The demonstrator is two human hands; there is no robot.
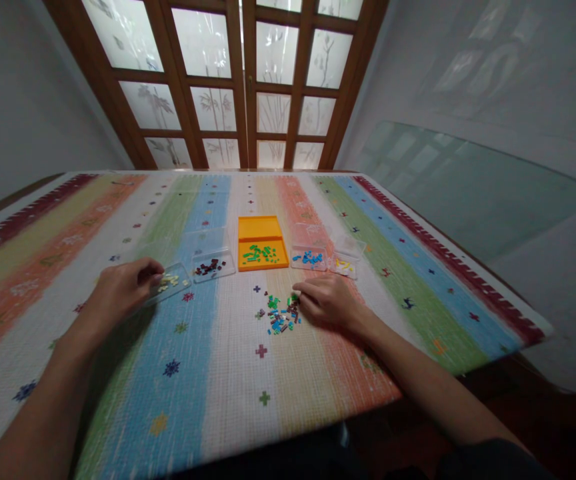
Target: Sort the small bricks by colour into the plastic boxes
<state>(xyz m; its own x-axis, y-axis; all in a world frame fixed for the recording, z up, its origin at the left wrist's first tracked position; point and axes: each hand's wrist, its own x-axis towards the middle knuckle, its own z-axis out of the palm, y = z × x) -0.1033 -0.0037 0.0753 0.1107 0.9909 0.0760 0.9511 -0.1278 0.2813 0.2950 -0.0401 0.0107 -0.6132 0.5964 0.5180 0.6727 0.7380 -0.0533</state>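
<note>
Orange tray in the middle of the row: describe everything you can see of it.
The orange tray looks like opaque plastic, shallow, in two halves lying open on the striped cloth. The near half holds small green pieces; the far half is bare. Clear boxes flank it on both sides.

No legible text, label, brand, number or sign appears on the striped tablecloth [218, 373], the orange tray [261, 227], the clear boxes [214, 267] or the frosted door panes [274, 53]; the cloth carries only woven cross and star motifs.

striped tablecloth [218, 373], wooden glass door [248, 80], orange tray [261, 230]
</note>
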